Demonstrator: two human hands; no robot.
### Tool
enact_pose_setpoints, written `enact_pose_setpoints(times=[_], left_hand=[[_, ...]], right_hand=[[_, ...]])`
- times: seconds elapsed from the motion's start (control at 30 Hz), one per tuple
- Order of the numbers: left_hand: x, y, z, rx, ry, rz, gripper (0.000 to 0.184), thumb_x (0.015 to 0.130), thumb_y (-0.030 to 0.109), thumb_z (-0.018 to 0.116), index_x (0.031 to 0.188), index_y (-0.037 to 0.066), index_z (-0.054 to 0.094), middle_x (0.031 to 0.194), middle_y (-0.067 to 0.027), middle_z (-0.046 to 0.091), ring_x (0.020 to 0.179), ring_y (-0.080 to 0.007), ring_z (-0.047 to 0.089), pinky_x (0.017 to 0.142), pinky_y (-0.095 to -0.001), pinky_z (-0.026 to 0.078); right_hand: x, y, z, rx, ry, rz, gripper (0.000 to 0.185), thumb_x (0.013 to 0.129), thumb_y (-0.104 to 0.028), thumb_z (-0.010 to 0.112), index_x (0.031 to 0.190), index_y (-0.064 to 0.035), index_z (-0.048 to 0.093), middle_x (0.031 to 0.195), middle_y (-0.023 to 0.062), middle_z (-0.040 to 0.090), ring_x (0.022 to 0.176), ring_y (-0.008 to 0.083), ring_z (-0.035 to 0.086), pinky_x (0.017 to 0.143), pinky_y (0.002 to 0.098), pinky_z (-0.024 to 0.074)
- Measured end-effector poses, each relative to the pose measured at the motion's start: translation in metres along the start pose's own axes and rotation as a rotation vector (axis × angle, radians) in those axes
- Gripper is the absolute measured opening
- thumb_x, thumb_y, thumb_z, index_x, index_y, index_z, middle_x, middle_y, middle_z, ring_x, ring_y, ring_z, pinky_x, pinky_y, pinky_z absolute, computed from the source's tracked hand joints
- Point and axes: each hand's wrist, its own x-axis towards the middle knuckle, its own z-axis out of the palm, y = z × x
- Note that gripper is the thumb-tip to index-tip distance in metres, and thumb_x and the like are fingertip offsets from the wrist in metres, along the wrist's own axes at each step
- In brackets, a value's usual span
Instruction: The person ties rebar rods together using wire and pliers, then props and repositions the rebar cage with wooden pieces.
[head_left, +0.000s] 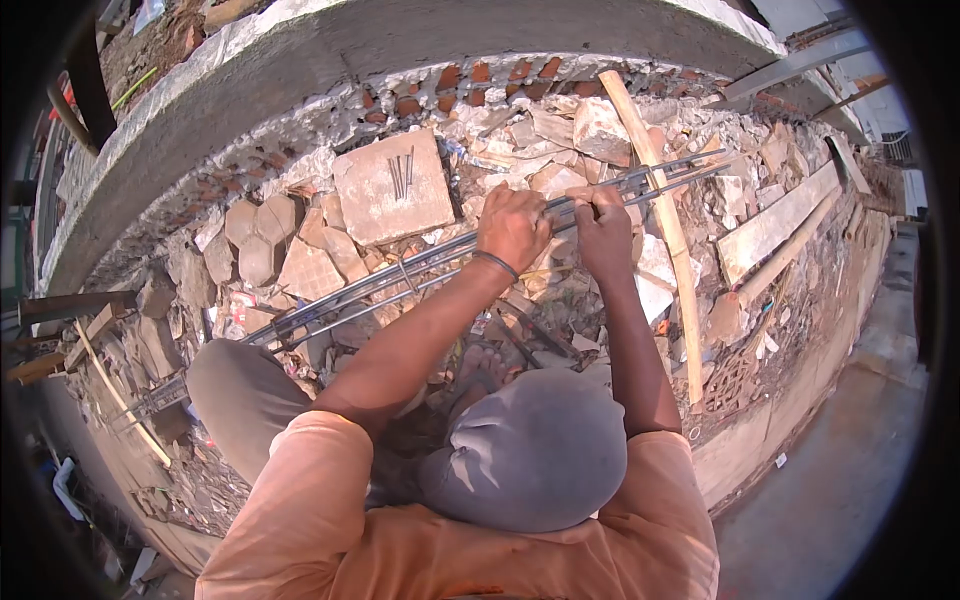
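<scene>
A long bundle of steel reinforcing bars (350, 294) runs diagonally in front of my knees, with a thin stirrup (405, 276) around it left of my hands. My left hand (513, 228) is closed over the bars near the middle, wearing a dark band at the wrist. Just to its right, my right hand (604, 228) is closed with its fingertips pressed together at the bars. Whether a smaller piece is pinched there is hidden. Several short metal rods (402, 178) lie on a square concrete slab (385, 218) beyond the bundle.
A bamboo strip (682, 290) lies under the bars on the right. Broken concrete and brick rubble surrounds me. A low concrete wall (330, 55) curves along the far side. A flat board (775, 230) rests at the right, and hexagonal pavers (258, 258) sit at the left.
</scene>
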Motion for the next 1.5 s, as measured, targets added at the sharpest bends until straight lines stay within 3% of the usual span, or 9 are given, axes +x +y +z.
enact_pose_setpoints(times=[0.17,0.27,0.47,0.6,0.7,0.83,1.07,1.3,1.5], left_hand=[[0.004,-0.012,0.004,0.003,0.003,0.135,0.026,0.075,0.007,0.067,0.1,0.0,0.065,0.104,-0.0152,0.065,0.101,-0.0358,0.058,0.098,-0.0444,0.043],[0.032,-0.031,-0.022,0.009,-0.398,0.347,0.025,0.075,0.004,0.061,0.1,0.0,0.064,0.101,-0.0152,0.064,0.101,-0.0351,0.059,0.095,-0.0419,0.046],[0.106,-0.031,-0.031,0.16,-0.84,0.869,0.024,0.093,0.018,0.044,0.091,0.002,0.062,0.095,-0.0132,0.06,0.098,-0.0303,0.059,0.09,-0.0379,0.049],[0.125,-0.03,-0.023,0.257,-0.827,1.329,0.015,0.088,0.014,0.054,0.09,0.004,0.065,0.095,-0.0087,0.06,0.095,-0.0279,0.059,0.089,-0.0363,0.05],[0.126,-0.045,-0.024,0.177,-0.769,1.294,0.018,0.086,0.016,0.057,0.097,0.005,0.065,0.102,-0.0084,0.062,0.098,-0.0289,0.06,0.09,-0.0378,0.05],[0.096,-0.043,-0.043,0.191,-0.769,0.7,0.026,0.091,0.023,0.059,0.112,0.008,0.063,0.111,-0.0118,0.062,0.103,-0.0312,0.061,0.09,-0.0402,0.05],[0.029,-0.07,-0.083,-0.196,-0.074,-0.117,0.03,0.093,0.021,0.06,0.117,0.003,0.062,0.11,-0.0159,0.065,0.101,-0.0299,0.064,0.089,-0.0375,0.05],[-0.03,-0.1,-0.125,-0.283,0.129,-0.238,0.021,0.09,0.011,0.059,0.107,0.003,0.067,0.107,-0.0143,0.067,0.1,-0.0299,0.065,0.089,-0.0358,0.05],[-0.052,-0.11,-0.162,-0.374,0.32,-0.27,0.021,0.089,0.015,0.059,0.106,0.006,0.068,0.098,-0.0148,0.069,0.092,-0.0298,0.067,0.083,-0.0363,0.051]], right_hand=[[-0.003,0.009,0.002,0.046,-0.04,-0.019,0.019,0.085,-0.006,0.055,0.097,-0.0007,0.069,0.09,0.0155,0.06,0.081,0.0282,0.061,0.074,0.0362,0.0476],[-0.008,0.024,0.002,0.029,-0.009,-0.036,0.019,0.086,-0.007,0.056,0.098,-0.0006,0.068,0.091,0.0149,0.06,0.081,0.0281,0.061,0.074,0.0358,0.0475],[-0.073,0.046,-0.009,0.093,-0.03,0.255,0.016,0.086,-0.007,0.057,0.097,-0.0015,0.068,0.094,0.015,0.061,0.085,0.0287,0.062,0.076,0.035,0.0479],[-0.164,0.1,0.028,-0.134,-0.253,0.331,0.029,0.08,-0.015,0.067,0.108,-0.0049,0.064,0.102,0.014,0.061,0.093,0.0314,0.06,0.087,0.0453,0.0435],[-0.199,0.095,0.05,-0.323,-0.302,0.19,0.048,0.074,-0.02,0.074,0.118,-0.007,0.059,0.112,0.0127,0.057,0.107,0.0319,0.053,0.091,0.0492,0.0398],[-0.202,0.094,0.048,-0.46,-0.457,0.094,0.07,0.068,-0.021,0.079,0.131,-0.0066,0.05,0.123,0.0136,0.049,0.117,0.0333,0.046,0.092,0.0491,0.0395],[-0.218,0.107,0.065,-0.784,-0.57,0.005,0.082,0.074,-0.025,0.074,0.142,0.0012,0.036,0.125,0.0169,0.047,0.116,0.0356,0.046,0.092,0.0501,0.0401],[-0.202,0.145,0.061,-0.854,-0.589,-0.189,0.059,0.088,-0.018,0.056,0.142,-0.0019,0.037,0.115,0.0179,0.052,0.102,0.0346,0.056,0.079,0.0435,0.049],[-0.216,0.091,0.036,-0.762,-0.672,0.317,0.045,0.089,-0.009,0.057,0.133,-0.0018,0.048,0.12,0.0163,0.058,0.101,0.0304,0.059,0.082,0.0397,0.0514]])
